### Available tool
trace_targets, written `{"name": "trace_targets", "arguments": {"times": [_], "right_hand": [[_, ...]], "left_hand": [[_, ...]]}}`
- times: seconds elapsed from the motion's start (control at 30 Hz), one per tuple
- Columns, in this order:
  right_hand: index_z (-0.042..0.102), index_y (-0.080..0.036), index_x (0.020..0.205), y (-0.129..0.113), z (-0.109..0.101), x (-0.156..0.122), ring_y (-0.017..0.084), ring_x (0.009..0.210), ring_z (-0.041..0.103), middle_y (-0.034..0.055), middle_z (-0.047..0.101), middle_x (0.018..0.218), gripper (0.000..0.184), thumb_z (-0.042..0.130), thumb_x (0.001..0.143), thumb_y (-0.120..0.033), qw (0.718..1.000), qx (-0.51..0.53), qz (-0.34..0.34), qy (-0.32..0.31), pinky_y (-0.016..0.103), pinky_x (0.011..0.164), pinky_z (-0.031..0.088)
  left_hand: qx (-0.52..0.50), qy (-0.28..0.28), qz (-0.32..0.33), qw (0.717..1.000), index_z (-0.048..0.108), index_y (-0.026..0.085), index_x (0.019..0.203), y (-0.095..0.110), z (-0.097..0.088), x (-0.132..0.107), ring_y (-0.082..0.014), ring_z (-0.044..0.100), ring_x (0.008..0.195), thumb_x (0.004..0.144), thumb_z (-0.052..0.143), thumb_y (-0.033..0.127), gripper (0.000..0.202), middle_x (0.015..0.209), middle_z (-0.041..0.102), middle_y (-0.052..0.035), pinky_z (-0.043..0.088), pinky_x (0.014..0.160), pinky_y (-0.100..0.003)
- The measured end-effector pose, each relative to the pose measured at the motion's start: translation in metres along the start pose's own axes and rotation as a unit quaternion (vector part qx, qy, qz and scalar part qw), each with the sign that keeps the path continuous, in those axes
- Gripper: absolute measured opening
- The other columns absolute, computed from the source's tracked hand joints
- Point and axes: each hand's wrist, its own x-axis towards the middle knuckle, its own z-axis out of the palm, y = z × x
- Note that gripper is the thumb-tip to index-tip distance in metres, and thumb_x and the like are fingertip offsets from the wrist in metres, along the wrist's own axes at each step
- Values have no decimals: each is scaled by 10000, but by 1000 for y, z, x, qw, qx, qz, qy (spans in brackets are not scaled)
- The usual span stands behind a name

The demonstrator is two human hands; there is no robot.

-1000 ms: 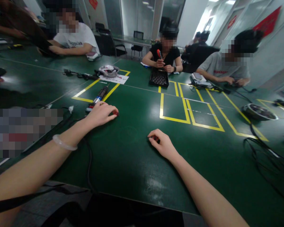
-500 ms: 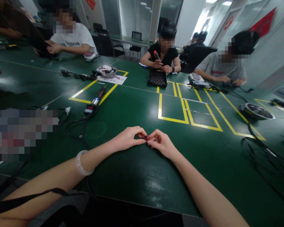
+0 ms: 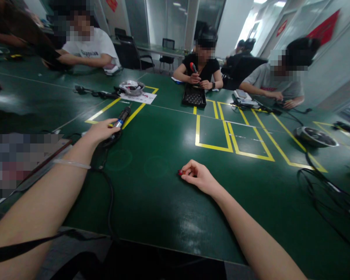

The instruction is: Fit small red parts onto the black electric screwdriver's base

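My left hand (image 3: 102,130) is stretched out to an electric screwdriver (image 3: 123,115) with a dark body, a blue band and a cord. Its fingers and thumb close around the tool's near end, which they partly hide. The screwdriver lies on the green table (image 3: 163,206), its tip pointing away from me. Just above the table in front of me, my right hand (image 3: 198,177) pinches a small red part (image 3: 180,172). The fingertips cover some of that part, and its exact kind is too small to make out.
A black cable (image 3: 111,202) runs over the near table edge on the left. Yellow tape outlines (image 3: 214,147) mark the table ahead. Beyond lie a black tray (image 3: 194,97) and a bowl-like container (image 3: 132,88); a metal bowl (image 3: 316,137) stands right. Several people sit around the table.
My left hand has left the small red part and moved forward and left onto the electric screwdriver. My right hand stays in place with the red part.
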Motion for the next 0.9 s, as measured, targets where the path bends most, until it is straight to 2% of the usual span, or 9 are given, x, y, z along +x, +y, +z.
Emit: {"name": "trace_targets", "arguments": {"times": [0.1, 0.2, 0.3, 0.47, 0.67, 0.77, 0.9], "right_hand": [[608, -188, 934, -2, -1, 0, 95, 624, 521, -21, 613, 746, 220, 729, 818, -330, 1000, -1, 1, -9, 220, 563, 416], [622, -186, 952, -5, -2, 0, 98, 634, 519, -17, 615, 752, 213, 720, 831, -332, 1000, -3, -5, -17, 224, 569, 417], [633, -186, 964, -8, -2, -1, 107, 653, 535, -8, 629, 773, 204, 712, 833, -321, 1000, -11, -5, -23, 236, 586, 429], [639, -179, 952, -12, -2, -3, 118, 668, 559, 1, 638, 782, 172, 711, 835, -282, 998, -56, -5, -21, 251, 611, 442], [636, -180, 940, -19, -6, -6, 128, 748, 581, 25, 629, 911, 125, 700, 848, -236, 988, -145, -52, -21, 262, 667, 460], [622, -182, 909, -21, -8, -8, 115, 683, 531, -19, 572, 791, 102, 696, 838, -184, 979, -193, -57, -23, 247, 635, 419], [587, -185, 888, -24, -11, -9, 101, 597, 495, -67, 532, 658, 127, 700, 836, -161, 976, -207, -9, -61, 228, 588, 368]], "left_hand": [[7, -35, -34, 999, 596, 144, 1339, 3, 3, 1, -238, 639, 1035, 967, 581, 463, 490, 1198, 662, -92, 524, 907, -406], [5, -73, -7, 997, 616, 219, 1365, 22, 7, -7, -235, 620, 1037, 949, 561, 455, 482, 1194, 697, -35, 463, 898, -336], [2, -93, 24, 995, 670, 246, 1296, 50, 14, -23, -249, 609, 1045, 949, 511, 452, 434, 1209, 686, -56, 440, 890, -332], [-17, -115, 80, 990, 641, 360, 1300, 109, 33, -62, -259, 626, 1045, 959, 408, 596, 476, 1107, 650, -57, 456, 890, -353], [-69, -138, 164, 974, 607, 370, 1285, 183, 52, -100, -272, 661, 977, 964, 390, 566, 435, 1077, 630, -69, 491, 864, -386], [-65, -140, 185, 970, 587, 365, 1303, 208, 58, -111, -280, 673, 930, 973, 381, 535, 424, 1067, 631, -82, 501, 799, -388], [-40, -131, 201, 970, 569, 339, 1315, 224, 61, -118, -266, 683, 891, 994, 361, 505, 417, 1052, 644, -89, 500, 750, -366]]}}
